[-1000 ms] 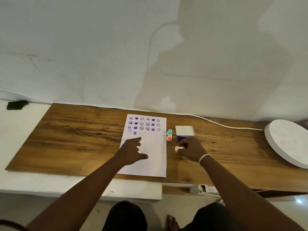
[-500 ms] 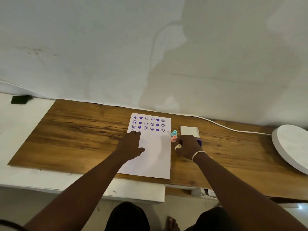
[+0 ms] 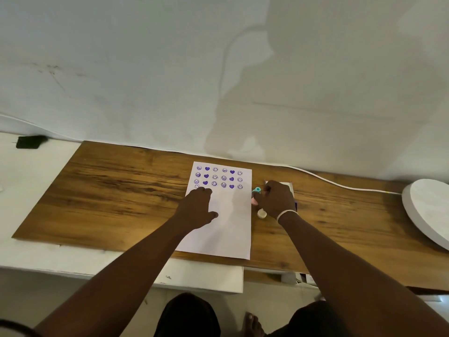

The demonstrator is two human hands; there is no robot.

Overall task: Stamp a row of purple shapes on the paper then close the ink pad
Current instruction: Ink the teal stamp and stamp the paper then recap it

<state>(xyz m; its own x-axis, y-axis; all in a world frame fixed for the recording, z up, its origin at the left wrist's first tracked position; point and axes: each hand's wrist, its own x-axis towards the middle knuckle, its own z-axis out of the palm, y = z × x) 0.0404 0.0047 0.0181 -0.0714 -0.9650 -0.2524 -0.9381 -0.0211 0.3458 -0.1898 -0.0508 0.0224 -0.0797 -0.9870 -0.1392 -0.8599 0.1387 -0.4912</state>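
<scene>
A white paper [image 3: 228, 229] lies on the wooden board, with rows of purple smileys and hearts [image 3: 218, 177] stamped across its top. My left hand [image 3: 198, 209] presses flat on the paper just below the rows and covers part of the lowest one. My right hand [image 3: 275, 199] is right of the paper, with its fingertips pinched on a pink stamp [image 3: 254, 202] that stands beside a teal stamp [image 3: 257, 190]. A white stamp [image 3: 261, 213] lies loose on the board by the heel of that hand. The hand hides most of the purple ink pad [image 3: 295, 206]. The pad's white lid [image 3: 288, 185] shows behind it.
The wooden board [image 3: 121, 190] rests on a white surface. A white cable [image 3: 340, 184] runs along the back edge. A round white disc [image 3: 427, 210] lies at the far right, and a small black object [image 3: 30, 141] lies at the far left.
My right hand has let go of the white stamp, which now lies on the board, and has moved up to the pink and teal stamps. My left hand has slid slightly up the paper.
</scene>
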